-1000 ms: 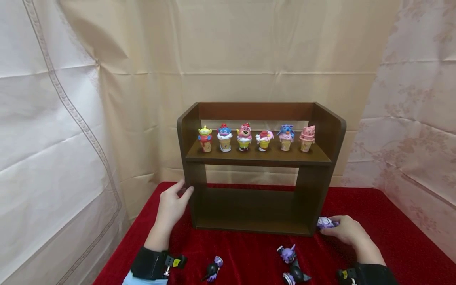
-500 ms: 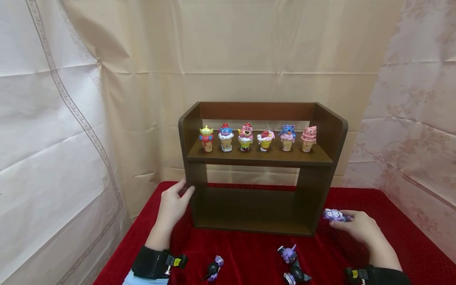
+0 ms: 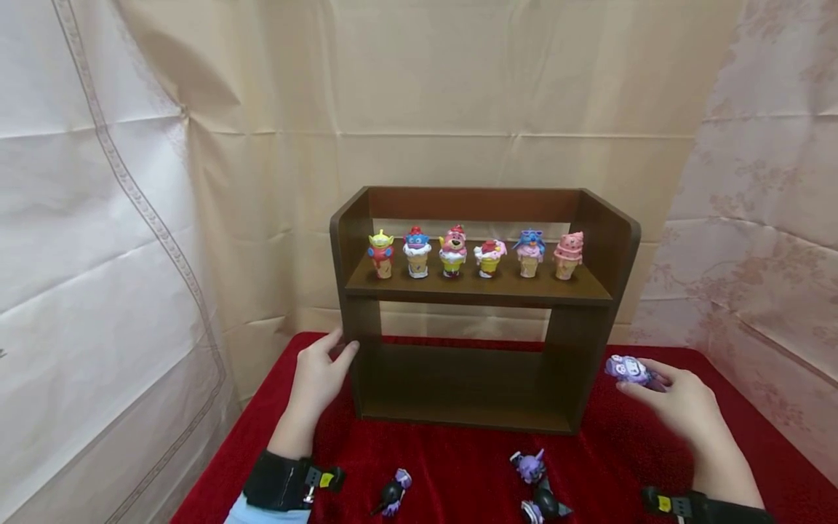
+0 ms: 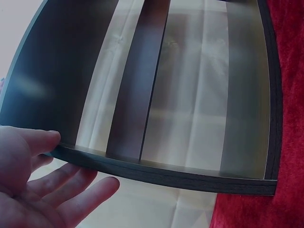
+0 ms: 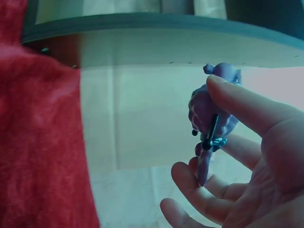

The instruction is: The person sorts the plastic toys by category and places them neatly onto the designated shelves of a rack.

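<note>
A brown two-tier wooden shelf [image 3: 478, 295] stands on the red cloth. My left hand [image 3: 322, 375] holds its left side panel, thumb on the inner side and fingers along the outside, as the left wrist view shows at the panel's edge [image 4: 166, 175]. To the right of the shelf, my right hand [image 3: 681, 400] grips a purple figurine [image 3: 630, 370] between thumb and fingers, raised above the cloth. In the right wrist view the figurine [image 5: 209, 109] shows a rounded, bumpy purple body with a dark thin piece, beside the shelf's right panel.
Several ice-cream-cone figurines, such as a pink one [image 3: 568, 256] and a green-headed one [image 3: 381, 255], line the upper tier. On the red cloth [image 3: 458, 466] before the shelf lie a purple-and-black figurine [image 3: 394, 493], another purple one [image 3: 529, 466] and a dark one [image 3: 545, 503].
My right hand has lifted the purple figurine from beside the shelf's lower right corner, up and to the right. My left hand stays at the left panel.
</note>
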